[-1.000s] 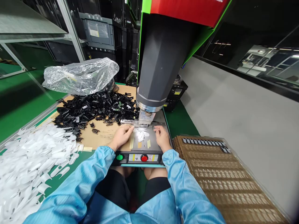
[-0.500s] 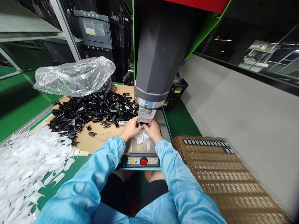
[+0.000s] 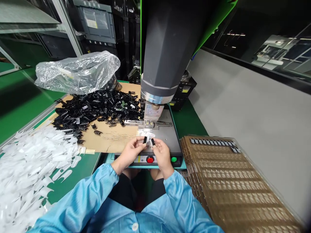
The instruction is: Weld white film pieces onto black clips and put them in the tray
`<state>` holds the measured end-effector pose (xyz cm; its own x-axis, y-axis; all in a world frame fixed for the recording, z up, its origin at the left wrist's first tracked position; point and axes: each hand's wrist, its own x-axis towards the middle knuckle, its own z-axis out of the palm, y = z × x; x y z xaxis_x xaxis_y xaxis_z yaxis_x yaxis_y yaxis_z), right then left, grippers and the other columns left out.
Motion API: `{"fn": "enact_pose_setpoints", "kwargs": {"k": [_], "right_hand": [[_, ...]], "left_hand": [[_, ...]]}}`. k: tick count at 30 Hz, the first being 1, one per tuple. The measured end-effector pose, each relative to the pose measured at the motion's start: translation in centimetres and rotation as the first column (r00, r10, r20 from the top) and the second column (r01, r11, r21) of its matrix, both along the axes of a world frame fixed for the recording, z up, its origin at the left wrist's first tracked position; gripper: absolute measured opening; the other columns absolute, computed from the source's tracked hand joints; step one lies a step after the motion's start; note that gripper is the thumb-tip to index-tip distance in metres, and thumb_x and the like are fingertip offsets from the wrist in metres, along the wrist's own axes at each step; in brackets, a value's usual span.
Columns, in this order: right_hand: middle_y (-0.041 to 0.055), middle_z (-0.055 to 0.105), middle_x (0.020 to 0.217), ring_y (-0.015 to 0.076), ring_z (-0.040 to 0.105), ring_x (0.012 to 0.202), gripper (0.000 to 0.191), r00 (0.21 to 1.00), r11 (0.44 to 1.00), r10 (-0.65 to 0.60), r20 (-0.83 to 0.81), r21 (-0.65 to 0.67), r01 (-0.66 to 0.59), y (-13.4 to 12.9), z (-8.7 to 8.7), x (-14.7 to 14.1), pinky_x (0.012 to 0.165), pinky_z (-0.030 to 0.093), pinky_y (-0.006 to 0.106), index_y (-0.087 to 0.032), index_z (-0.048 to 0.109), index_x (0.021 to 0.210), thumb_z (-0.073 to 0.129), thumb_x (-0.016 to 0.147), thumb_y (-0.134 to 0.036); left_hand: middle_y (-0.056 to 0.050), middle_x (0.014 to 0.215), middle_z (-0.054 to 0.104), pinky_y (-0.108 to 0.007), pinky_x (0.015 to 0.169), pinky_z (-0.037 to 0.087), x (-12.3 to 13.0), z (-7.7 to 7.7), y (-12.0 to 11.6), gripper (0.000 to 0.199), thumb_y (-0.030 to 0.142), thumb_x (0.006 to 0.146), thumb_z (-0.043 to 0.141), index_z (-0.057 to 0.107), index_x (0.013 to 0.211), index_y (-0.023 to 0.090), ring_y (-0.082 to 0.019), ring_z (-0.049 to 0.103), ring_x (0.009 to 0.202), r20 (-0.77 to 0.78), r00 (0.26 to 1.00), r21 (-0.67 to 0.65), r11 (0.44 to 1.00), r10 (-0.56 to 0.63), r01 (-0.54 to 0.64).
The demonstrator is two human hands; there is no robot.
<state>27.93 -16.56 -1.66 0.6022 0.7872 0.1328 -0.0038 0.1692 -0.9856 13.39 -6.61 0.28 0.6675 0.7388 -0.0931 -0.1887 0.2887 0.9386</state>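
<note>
My left hand [image 3: 131, 151] pinches a small black part [image 3: 145, 140] between thumb and fingers. Close beside it, my right hand [image 3: 162, 153] pinches another black part [image 3: 153, 142]. Both hands are over the front of the machine's grey base plate [image 3: 167, 139]. Just beyond them, a few white pieces [image 3: 146, 132] lie on the plate. Farther back is a metal fixture [image 3: 148, 124] beneath the machine's metal block [image 3: 153, 111]. A red button [image 3: 150, 159] shows between my wrists, and a green button [image 3: 173, 159] is right of my right hand.
Black parts [image 3: 97, 108] are heaped on cardboard [image 3: 116, 137] at the left, with a clear plastic bag [image 3: 77, 72] behind. White pieces [image 3: 31, 161] form a large pile at the near left. Stacked brown trays [image 3: 218, 161] stand at the right; the top one holds several parts at its far end.
Both hands have drawn back toward me from the fixture, each now showing a black part in its fingers. The fixture and green button are uncovered. The view has shifted slightly.
</note>
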Motion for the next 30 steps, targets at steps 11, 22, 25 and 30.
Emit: {"fn": "enact_pose_setpoints", "kwargs": {"k": [11, 22, 25, 30], "right_hand": [[0.0091, 0.075, 0.124, 0.0261, 0.073, 0.119, 0.032, 0.998, 1.0, 0.023, 0.065, -0.011, -0.022, -5.2, 0.3, -4.7, 0.108, 0.061, 0.047, -0.026, 0.068, 0.123, 0.073, 0.092, -0.032], [0.0096, 0.075, 0.124, 0.026, 0.072, 0.117, 0.034, 0.997, 1.0, -0.001, 0.078, -0.011, 0.002, -6.1, 0.0, -5.3, 0.108, 0.06, 0.048, -0.026, 0.068, 0.124, 0.075, 0.094, -0.04], [0.0102, 0.074, 0.125, 0.0258, 0.072, 0.119, 0.034, 0.997, 1.0, -0.003, 0.081, -0.016, 0.004, -5.9, -0.1, -5.4, 0.109, 0.059, 0.047, -0.025, 0.068, 0.123, 0.076, 0.094, -0.041], [0.0108, 0.074, 0.127, 0.026, 0.072, 0.118, 0.038, 1.0, 1.0, -0.004, 0.006, -0.008, 0.004, -5.8, 0.4, -5.7, 0.109, 0.058, 0.048, -0.026, 0.062, 0.128, 0.074, 0.096, -0.043]], "left_hand": [[-0.008, 0.114, 0.078, -0.033, 0.087, 0.061, -3.2, -0.9, -6.6, 0.046, 0.039, 0.077, 0.093, 0.072, 0.114, 0.022, -0.015, 0.073, 0.086, 0.082, 0.996, -0.056, 0.998, 0.029, -0.025], [-0.002, 0.091, 0.075, -0.029, 0.081, 0.058, -3.7, -1.3, -7.0, 0.045, 0.038, 0.077, 0.094, 0.073, 0.113, 0.022, -0.014, 0.069, 0.079, 0.081, 0.997, -0.067, 0.998, -0.008, 0.014], [-0.001, 0.088, 0.075, -0.028, 0.08, 0.058, -3.8, -1.4, -6.9, 0.043, 0.038, 0.079, 0.093, 0.073, 0.114, 0.022, -0.013, 0.068, 0.079, 0.094, 0.995, -0.081, 0.996, -0.029, 0.037], [-0.002, 0.092, 0.076, -0.023, 0.075, 0.059, -3.8, -0.9, -6.6, 0.041, 0.037, 0.076, 0.096, 0.071, 0.104, 0.02, -0.011, 0.07, 0.077, 0.117, 0.993, -0.141, 0.99, 0.009, 0.008]]}}
